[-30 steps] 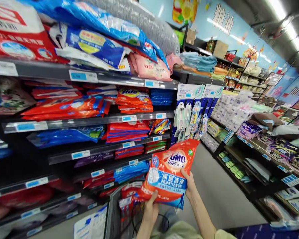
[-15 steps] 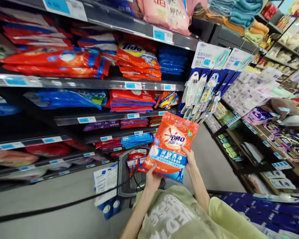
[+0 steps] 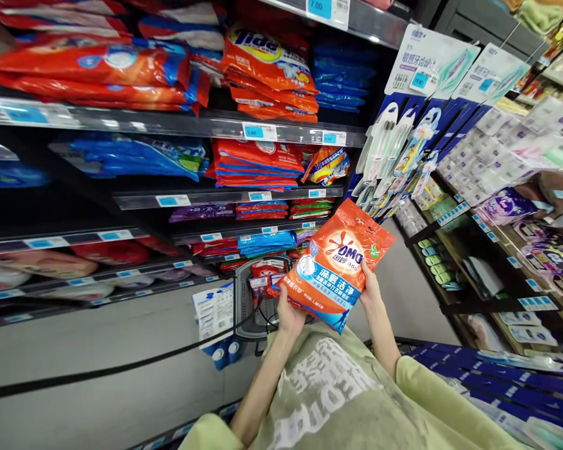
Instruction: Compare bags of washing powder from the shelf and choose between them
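An orange bag of laundry powder (image 3: 340, 265) with a blue and white band is held up in front of my body, its printed front facing me and its top tilted to the right. My left hand (image 3: 291, 312) grips the lower left corner, thumb on the front. At the right edge, my right hand (image 3: 370, 286) is closed on the bag, its thumb in front and most other fingers hidden behind. Below and left of the bag stands a grey shopping basket (image 3: 241, 306) with red and white packs (image 3: 265, 275) inside.
Shelves of packaged powder rise ahead and left, with orange bags (image 3: 272, 59) and red packs (image 3: 258, 162). A toothbrush display (image 3: 394, 137) hangs at the shelf end. Right of the aisle stands another stocked shelf (image 3: 497, 250). A black cord (image 3: 122, 372) crosses the lower left.
The bag has tilted further clockwise and shifted slightly right in view, both hands still holding it. The camera view has shifted, so the upper shelf sits higher.
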`<state>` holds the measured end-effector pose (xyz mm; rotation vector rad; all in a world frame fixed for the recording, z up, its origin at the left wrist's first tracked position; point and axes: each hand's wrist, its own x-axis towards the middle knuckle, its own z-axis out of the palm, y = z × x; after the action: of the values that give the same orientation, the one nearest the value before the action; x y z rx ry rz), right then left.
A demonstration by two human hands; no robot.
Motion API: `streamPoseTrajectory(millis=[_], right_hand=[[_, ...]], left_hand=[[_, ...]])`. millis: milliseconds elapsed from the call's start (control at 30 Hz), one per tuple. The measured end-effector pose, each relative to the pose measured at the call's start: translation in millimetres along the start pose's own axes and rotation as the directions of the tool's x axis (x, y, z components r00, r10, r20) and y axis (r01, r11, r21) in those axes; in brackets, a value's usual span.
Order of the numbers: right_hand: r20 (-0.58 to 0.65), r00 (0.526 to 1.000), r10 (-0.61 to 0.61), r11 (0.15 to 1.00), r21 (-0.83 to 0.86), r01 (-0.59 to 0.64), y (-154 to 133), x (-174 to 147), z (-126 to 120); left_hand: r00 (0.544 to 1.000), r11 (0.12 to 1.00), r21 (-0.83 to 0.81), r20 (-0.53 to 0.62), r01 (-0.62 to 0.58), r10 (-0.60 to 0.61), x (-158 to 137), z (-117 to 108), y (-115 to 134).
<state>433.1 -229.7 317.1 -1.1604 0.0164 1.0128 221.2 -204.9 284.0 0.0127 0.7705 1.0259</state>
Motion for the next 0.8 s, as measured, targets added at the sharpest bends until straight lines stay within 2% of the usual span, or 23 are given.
streamPoseTrajectory(millis=[200, 500, 633, 800], right_hand=[[0.087, 0.996, 0.000, 0.999, 0.048, -0.004, 1.6, -8.5, 1.0], [-0.019, 0.999, 0.047, 0.996, 0.077, -0.045, 3.7, -3.5, -5.6], [0.013, 0.998, 0.068, 0.995, 0.066, -0.068, 2.5, -0.9, -7.5], [-0.055, 0.994, 0.092, 0.995, 0.037, -0.090, 21.2, 7.5, 0.3]], left_hand=[[0.997, 0.999, 0.025, -0.071, 0.044, -0.042, -1.3, 7.0, -0.6], [0.997, 0.995, 0.076, -0.053, 0.061, -0.057, 4.3, 4.0, -2.7], [0.999, 0.994, 0.110, -0.035, 0.018, -0.014, 3.3, 5.8, -8.0], [0.995, 0.963, 0.255, -0.002, -0.092, 0.095, -15.3, 12.2, -6.1]])
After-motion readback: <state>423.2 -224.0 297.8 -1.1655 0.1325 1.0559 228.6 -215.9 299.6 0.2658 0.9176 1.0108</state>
